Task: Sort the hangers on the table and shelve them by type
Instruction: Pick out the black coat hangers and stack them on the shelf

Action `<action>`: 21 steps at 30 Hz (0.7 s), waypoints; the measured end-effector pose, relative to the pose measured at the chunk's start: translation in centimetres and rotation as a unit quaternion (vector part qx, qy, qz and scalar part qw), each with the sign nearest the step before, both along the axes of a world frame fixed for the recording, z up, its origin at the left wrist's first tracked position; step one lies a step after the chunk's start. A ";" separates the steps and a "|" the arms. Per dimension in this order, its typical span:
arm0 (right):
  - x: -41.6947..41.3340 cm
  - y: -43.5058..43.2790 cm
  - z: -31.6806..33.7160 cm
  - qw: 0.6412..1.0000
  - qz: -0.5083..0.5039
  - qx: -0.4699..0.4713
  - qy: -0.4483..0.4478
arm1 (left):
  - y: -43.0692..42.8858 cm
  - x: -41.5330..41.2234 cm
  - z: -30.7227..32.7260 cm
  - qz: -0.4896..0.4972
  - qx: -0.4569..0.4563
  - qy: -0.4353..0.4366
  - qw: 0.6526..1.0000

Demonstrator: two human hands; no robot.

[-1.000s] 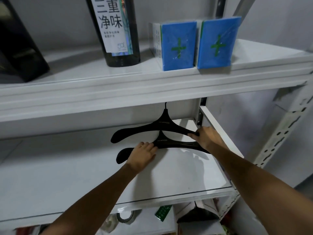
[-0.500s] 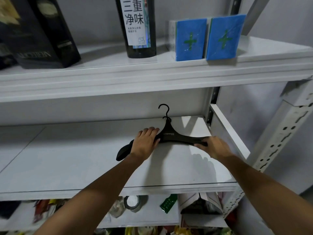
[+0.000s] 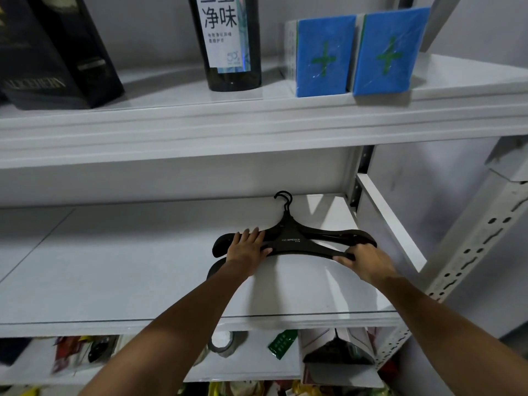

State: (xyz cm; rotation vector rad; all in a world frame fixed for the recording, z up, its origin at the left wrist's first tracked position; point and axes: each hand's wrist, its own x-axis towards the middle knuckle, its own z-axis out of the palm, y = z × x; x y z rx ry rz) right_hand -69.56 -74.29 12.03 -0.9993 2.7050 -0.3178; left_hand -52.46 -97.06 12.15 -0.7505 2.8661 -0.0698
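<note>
Two black plastic hangers (image 3: 297, 241) lie stacked on the white middle shelf (image 3: 114, 267), hooks pointing to the back wall. The lower one's left end peeks out beneath my left wrist. My left hand (image 3: 247, 250) lies on top of the left arms, fingers spread fairly straight over them and the thumb along the near edge. My right hand (image 3: 363, 260) pinches the right arm ends between thumb and curled fingers. The stack sits toward the right side of the shelf, near the side rail.
The upper shelf carries a dark bottle (image 3: 228, 41), a black box (image 3: 54, 58) and two blue packs (image 3: 357, 52). A perforated steel post (image 3: 471, 247) stands at the right. The lower shelf holds tape, packets and a box (image 3: 337, 352).
The two hangers, spread apart one second ago, now lie one over the other, further back on the shelf. Both hands stayed on them.
</note>
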 end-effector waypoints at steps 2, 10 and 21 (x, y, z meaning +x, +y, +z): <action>0.0 -0.2 -0.3 1.000 -0.001 0.001 0.003 | 0.0 -0.2 -0.2 0.004 -0.003 -0.018 1.000; 0.6 -0.5 0.0 0.992 0.013 0.046 0.120 | -0.1 -0.3 -0.9 0.002 -0.026 -0.040 0.999; 1.8 -0.6 1.6 0.967 0.031 0.147 0.207 | 0.2 0.3 0.1 -0.017 -0.025 -0.038 0.999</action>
